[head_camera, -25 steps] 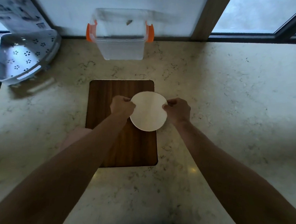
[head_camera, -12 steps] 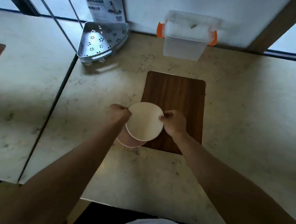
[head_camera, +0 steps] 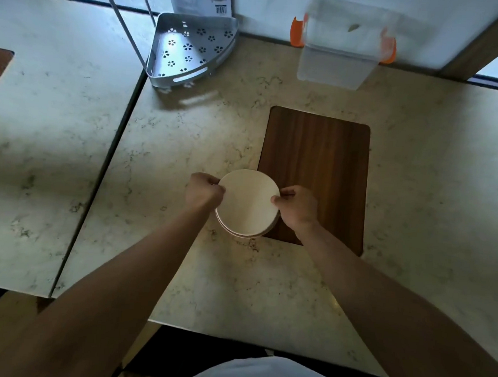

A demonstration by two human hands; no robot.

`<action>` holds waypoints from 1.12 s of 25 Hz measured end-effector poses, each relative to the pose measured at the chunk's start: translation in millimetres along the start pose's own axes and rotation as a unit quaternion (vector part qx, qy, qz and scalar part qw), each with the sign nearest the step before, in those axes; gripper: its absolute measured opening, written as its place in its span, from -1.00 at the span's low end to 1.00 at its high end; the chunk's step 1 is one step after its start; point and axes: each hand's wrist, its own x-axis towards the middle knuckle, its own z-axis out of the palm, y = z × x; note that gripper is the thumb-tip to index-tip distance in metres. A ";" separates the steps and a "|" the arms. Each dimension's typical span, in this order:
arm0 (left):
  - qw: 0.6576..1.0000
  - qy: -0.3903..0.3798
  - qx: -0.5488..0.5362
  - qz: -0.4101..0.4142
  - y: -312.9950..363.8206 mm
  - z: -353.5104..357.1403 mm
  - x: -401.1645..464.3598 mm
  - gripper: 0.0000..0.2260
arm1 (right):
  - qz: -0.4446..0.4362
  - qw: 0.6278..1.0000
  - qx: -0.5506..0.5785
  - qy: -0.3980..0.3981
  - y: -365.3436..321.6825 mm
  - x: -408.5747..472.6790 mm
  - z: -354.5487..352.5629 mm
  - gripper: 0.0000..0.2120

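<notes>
A pale round disc, thin and flat, is held between both hands above the marble counter. My left hand pinches its left edge with curled fingers. My right hand pinches its right edge. Just under the disc the rims of more pale discs show, closely stacked; what carries them is hidden. The stack hangs over the near-left corner of a dark wooden cutting board.
A clear plastic container with orange clips stands at the back wall. A grey perforated corner rack with metal rods sits at the back left. A seam divides the counter from a second slab on the left.
The view has swung left, so board and container now lie to the right. The disc has come off the board's middle to its near-left corner, above other discs. Both hands keep their pinch.
</notes>
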 end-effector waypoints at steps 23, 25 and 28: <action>0.977 -0.032 0.200 0.062 0.8 14.6 22.7 -0.83 | 0.043 0.993 -0.106 -0.008 -7.8 -11.5 7.9 -0.80; 0.982 -0.051 0.176 0.040 2.3 13.2 25.7 -0.80 | 0.054 0.995 -0.085 -0.019 -7.6 -8.0 6.7 -0.82; 0.991 -0.071 0.113 0.012 0.9 9.8 28.1 -0.84 | 0.048 0.996 -0.070 -0.030 -5.7 -5.1 3.9 -0.82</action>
